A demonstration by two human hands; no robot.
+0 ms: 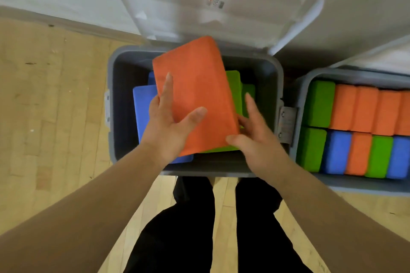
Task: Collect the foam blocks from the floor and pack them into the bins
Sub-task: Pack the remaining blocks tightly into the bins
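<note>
Orange foam block [195, 86] hangs tilted over the open grey bin [276, 71], above the blue block [144, 108] and green block [234, 86] inside. It looks light, squashy and non-slip. Left hand [168, 122] and right hand [255, 139] grip its near edges, thumbs on top.

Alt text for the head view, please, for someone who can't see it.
Left hand and right hand hold an orange foam block above an open grey bin containing blue blocks and green blocks. A second bin at right is packed with coloured blocks.
</note>
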